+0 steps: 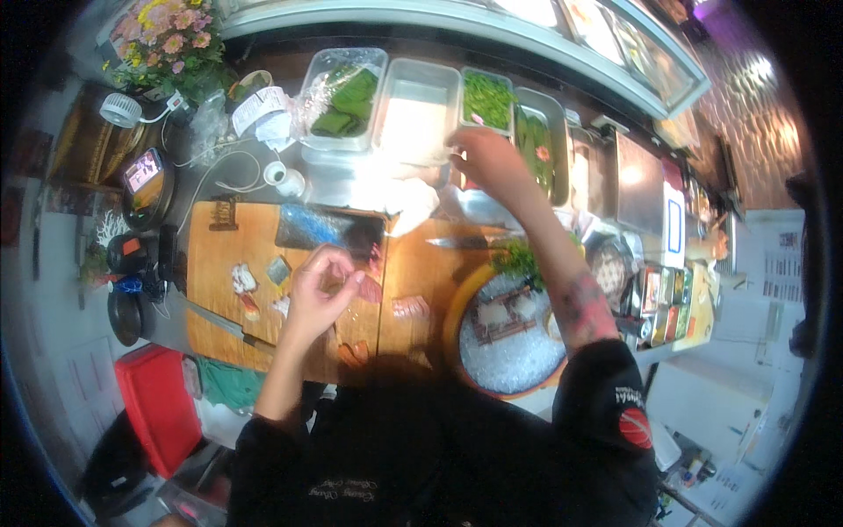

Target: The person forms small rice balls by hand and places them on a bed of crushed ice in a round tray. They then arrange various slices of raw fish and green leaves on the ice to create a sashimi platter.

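Note:
My left hand (321,294) hovers above the wooden cutting board (211,285); its fingers curl loosely, the thumb stands apart, and I see nothing held. Just beyond its thumb lies a reddish piece of fish (370,289). Pale striped slices (410,306) rest right of it, and orange pieces (354,353) sit nearer me. Stretched far forward, my right hand (488,161) is at the right edge of a clear plastic tub (420,66), near a tub of chopped greens (486,98). Its fingers bend with a gap between them; nothing shows in them.
A long knife (224,323) lies on the board's left; another blade (452,241) lies beyond. A round tub of crushed ice (505,356) stands under my right arm. Leaf-filled tubs (351,104) line the back below a glass case (615,53). A red bin lid (158,408) is lower left.

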Tool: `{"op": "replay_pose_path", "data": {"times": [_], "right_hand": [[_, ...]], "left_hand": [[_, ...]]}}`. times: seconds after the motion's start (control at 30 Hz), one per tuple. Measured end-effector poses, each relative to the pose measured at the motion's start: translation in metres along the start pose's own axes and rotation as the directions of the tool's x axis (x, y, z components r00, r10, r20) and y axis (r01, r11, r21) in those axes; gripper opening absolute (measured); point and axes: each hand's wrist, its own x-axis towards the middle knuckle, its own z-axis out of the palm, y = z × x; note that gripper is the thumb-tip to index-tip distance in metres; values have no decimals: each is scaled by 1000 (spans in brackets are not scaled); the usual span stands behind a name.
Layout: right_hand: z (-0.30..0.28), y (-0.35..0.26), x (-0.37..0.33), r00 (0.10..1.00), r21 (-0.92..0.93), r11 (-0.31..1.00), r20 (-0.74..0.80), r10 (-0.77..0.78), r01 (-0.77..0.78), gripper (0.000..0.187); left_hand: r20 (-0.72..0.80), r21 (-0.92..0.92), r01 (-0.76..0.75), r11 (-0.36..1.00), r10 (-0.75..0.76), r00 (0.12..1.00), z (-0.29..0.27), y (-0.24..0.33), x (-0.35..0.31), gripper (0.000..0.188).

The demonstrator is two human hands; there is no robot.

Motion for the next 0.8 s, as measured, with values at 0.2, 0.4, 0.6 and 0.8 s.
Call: {"op": "replay_pose_path", "data": {"times": [0.2,0.4,0.6,0.8], "right_hand": [[120,63,99,918,-621,783,330,220,36,14],[84,74,97,962,-474,880,232,142,-15,14],[69,59,91,978,-383,918,209,-20,100,11],[78,59,90,999,-41,999,-32,-20,19,9]], "left_hand": [[54,52,-26,998,23,998,-9,-5,40,18],[75,-13,-55,998,56,996,-11,-18,81,14],[149,-127,7,992,12,989,26,-43,189,18],[124,339,-149,929,113,986,83,-94,248,65]]}}
